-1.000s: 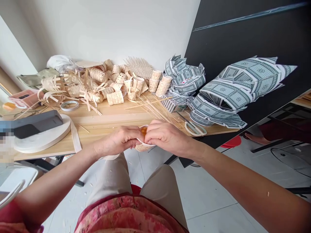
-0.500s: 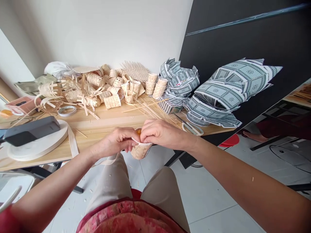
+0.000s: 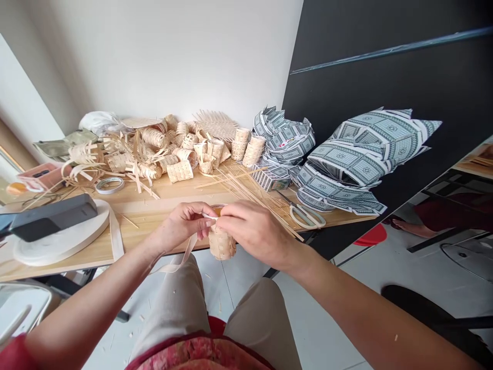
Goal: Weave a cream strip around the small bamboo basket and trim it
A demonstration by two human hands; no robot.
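Note:
A small woven basket of pale wood strips is held upright over my lap, just off the table's front edge. My left hand is closed, pinching a cream fabric tape at the left of the rim. The tape's loose length hangs below that hand in a curve. On the rim's right side my right hand grips the basket, its fingertips close to the left ones. Those fingers hide most of the rim, though a bit of the orange-toned inside shows between the hands.
Scissors lie at the right of the table, beside thin wood strips. Behind are a heap of woven baskets and folded-paper constructions. A tape roll with a dark device on it is at left, near adhesive tape.
The basket has turned more upright between my hands. My right fingers have moved from inside the opening to the outside of the rim. The view has tilted up slightly.

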